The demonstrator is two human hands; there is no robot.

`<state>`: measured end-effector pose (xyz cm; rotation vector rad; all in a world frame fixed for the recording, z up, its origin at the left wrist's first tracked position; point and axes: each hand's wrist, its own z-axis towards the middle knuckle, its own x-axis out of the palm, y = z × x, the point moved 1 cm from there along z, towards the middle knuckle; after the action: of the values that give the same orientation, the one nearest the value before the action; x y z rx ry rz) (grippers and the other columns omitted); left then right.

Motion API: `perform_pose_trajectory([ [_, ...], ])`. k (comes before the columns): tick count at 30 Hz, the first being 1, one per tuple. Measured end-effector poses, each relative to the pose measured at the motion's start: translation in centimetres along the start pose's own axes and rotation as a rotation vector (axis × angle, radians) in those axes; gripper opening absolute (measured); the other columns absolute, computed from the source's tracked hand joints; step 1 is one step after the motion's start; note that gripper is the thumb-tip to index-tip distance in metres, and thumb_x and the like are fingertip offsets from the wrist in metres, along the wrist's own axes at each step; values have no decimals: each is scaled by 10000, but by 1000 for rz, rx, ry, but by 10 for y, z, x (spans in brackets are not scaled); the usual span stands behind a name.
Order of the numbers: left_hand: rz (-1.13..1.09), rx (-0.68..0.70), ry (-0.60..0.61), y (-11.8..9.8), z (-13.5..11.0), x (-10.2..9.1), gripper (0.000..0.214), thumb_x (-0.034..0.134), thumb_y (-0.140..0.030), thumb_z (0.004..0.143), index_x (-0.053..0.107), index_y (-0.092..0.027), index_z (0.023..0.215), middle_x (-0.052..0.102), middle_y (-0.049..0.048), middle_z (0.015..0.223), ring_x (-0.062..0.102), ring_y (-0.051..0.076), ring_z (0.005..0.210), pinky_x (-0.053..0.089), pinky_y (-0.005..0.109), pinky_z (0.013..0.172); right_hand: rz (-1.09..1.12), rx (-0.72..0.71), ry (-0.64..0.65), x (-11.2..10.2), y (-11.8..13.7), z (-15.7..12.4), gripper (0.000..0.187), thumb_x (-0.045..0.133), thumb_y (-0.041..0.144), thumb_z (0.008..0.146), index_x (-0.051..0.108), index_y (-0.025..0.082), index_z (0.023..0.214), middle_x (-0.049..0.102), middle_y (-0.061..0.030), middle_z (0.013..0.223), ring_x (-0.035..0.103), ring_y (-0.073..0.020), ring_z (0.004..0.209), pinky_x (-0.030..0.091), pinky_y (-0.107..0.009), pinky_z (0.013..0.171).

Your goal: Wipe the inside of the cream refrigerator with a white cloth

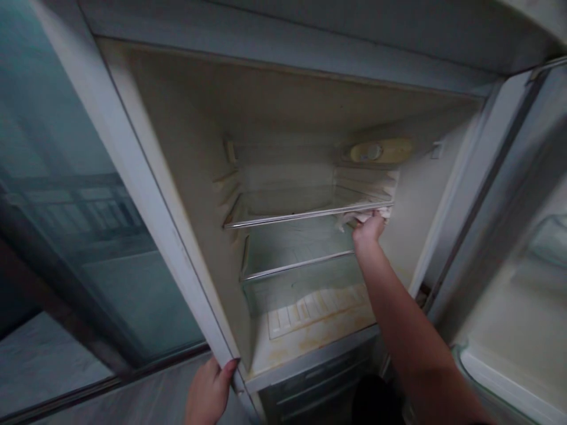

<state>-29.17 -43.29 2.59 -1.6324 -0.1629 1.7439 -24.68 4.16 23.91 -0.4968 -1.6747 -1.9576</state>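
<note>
An open, empty fridge (186, 195) fills the view, its inside stained. My right hand (367, 229) reaches deep inside, closed on a pale cloth (354, 217) pressed against the right end of the upper glass shelf (287, 215). My left hand (208, 391) grips the fridge's left front edge low down, fingers wrapped round it. A second glass shelf (292, 265) lies below the first. The fridge floor (310, 333) shows rusty brown stains and a ribbed white panel.
The fridge door (514, 295) stands open at the right, with door racks. A thermostat dial housing (381, 151) sits on the upper right inner wall. A glass pane (66, 195) and dim floor lie to the left. Freezer drawers (319, 378) show below.
</note>
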Motion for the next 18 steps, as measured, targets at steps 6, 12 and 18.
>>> perform_pose_trajectory([
  [6, 151, -52, 77, -11, -5, -3, 652, 210, -578, 879, 710, -175, 990, 758, 180, 1028, 683, 384, 1044, 516, 433, 817, -3, -410, -203, -59, 26, -29, 234, 410, 283, 811, 530, 198, 993, 619, -25, 1018, 615, -132, 1013, 513, -280, 917],
  [12, 99, -66, 85, -16, -7, 1, 692, 183, -559, 902, 666, -133, 1154, 739, 206, 1090, 666, 387, 1088, 506, 428, 829, 39, -210, -30, -70, 34, -40, 174, 580, 244, 712, 583, 175, 872, 655, 11, 882, 625, -102, 797, 531, -208, 709],
  [18, 79, -54, 64, -15, -6, 2, 663, 219, -568, 899, 696, -155, 1103, 751, 188, 1062, 674, 380, 1074, 515, 412, 804, 197, 550, 321, -47, 30, -43, 135, 416, 283, 863, 524, 202, 869, 640, -7, 730, 644, -141, 656, 558, -288, 588],
])
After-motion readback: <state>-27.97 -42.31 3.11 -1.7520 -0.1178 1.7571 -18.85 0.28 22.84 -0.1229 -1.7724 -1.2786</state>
